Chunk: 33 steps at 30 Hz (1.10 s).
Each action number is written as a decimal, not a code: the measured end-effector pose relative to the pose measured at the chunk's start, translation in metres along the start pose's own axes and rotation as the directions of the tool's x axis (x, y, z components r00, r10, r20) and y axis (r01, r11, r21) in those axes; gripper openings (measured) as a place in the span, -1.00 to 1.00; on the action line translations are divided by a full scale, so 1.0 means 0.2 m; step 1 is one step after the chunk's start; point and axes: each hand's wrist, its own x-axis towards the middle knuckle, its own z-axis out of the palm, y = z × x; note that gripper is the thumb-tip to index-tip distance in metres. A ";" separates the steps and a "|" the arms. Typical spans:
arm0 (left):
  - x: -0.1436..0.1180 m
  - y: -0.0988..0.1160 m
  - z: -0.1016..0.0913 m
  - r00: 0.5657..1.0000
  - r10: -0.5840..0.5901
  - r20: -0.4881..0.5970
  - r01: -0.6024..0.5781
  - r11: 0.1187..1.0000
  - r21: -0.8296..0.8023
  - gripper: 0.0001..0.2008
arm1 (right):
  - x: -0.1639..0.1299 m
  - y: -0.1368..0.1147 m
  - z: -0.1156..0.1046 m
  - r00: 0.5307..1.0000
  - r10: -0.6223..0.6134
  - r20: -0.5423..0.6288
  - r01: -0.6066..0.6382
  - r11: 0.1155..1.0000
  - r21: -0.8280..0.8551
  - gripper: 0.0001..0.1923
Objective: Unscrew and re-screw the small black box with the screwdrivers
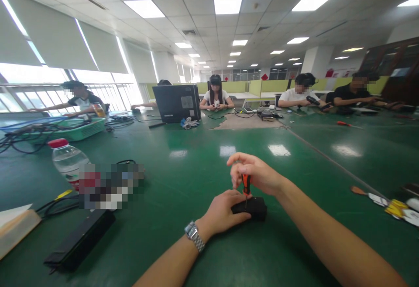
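We face a green table [196, 165], a dark computer case [172, 106] standing toward its far side. Nearer, our right hand [258, 173] and left hand [224, 210] meet: the left clasps a black box [260, 210] lying on the table, the right curls loosely around an upright orange-and-black screwdriver [246, 187], its shaft down at the box.

The left wrist [204, 229] wears a silver watch [194, 236].
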 end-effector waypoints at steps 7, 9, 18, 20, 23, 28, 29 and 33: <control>-0.01 -0.01 0.01 1.000 -0.005 0.000 0.005 1.000 -0.001 -0.52 | 0.00 -0.01 0.00 1.000 0.023 -0.013 -0.023 1.000 -0.005 -0.76; -0.01 -0.01 0.01 1.000 -0.008 -0.003 0.008 1.000 -0.007 -0.51 | 0.00 -0.01 0.00 0.999 -0.005 -0.044 0.004 0.999 -0.033 -0.68; -0.01 0.00 0.00 1.000 0.003 -0.007 -0.003 1.000 -0.027 -0.50 | -0.01 -0.03 0.03 0.997 -0.027 -0.076 0.017 0.993 -0.120 -0.71; -0.01 0.00 0.00 1.000 -0.002 -0.010 0.002 1.000 -0.023 -0.50 | -0.01 -0.03 0.03 0.993 -0.041 -0.112 0.021 0.985 -0.172 -0.68; 0.00 0.00 0.00 1.000 -0.008 -0.004 0.008 1.000 -0.003 -0.54 | -0.01 -0.04 0.03 0.994 -0.004 -0.107 -0.011 0.990 -0.141 -0.81; 0.00 0.01 0.00 1.000 -0.012 0.000 0.012 1.000 0.001 -0.53 | -0.02 -0.05 0.03 0.989 -0.051 -0.138 0.018 0.973 -0.232 -0.74; 0.00 0.01 0.00 1.000 -0.014 0.000 0.014 1.000 -0.002 -0.52 | -0.02 -0.05 0.03 0.985 -0.062 -0.164 0.018 0.967 -0.254 -0.72; 0.00 0.01 -0.01 1.000 -0.014 0.010 0.014 1.000 -0.002 -0.52 | -0.02 -0.04 0.02 0.991 0.026 -0.127 -0.045 0.989 -0.143 -0.84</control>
